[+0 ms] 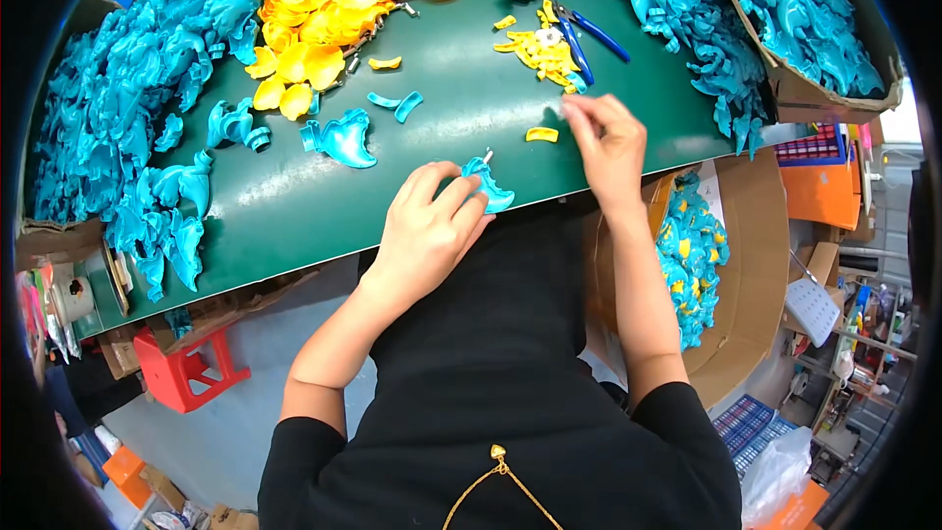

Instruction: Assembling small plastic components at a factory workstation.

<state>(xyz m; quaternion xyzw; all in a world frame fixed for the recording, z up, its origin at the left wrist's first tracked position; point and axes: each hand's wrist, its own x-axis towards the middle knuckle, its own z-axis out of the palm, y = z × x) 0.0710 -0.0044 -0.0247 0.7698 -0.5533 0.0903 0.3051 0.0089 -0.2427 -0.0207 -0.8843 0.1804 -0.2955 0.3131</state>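
My left hand holds a teal plastic part at the near edge of the dark green table; a short white peg sticks up from the part. My right hand hovers just right of it, fingertips pinched together near a small yellow piece lying on the table. Whether the pinched fingers hold anything I cannot tell. A pile of small yellow pieces and blue-handled pliers lie beyond my right hand.
Heaps of teal parts cover the table's left and far right. A mound of yellow petal shapes sits at the back. A cardboard box with finished teal-and-yellow pieces stands at my right. A red stool is below left.
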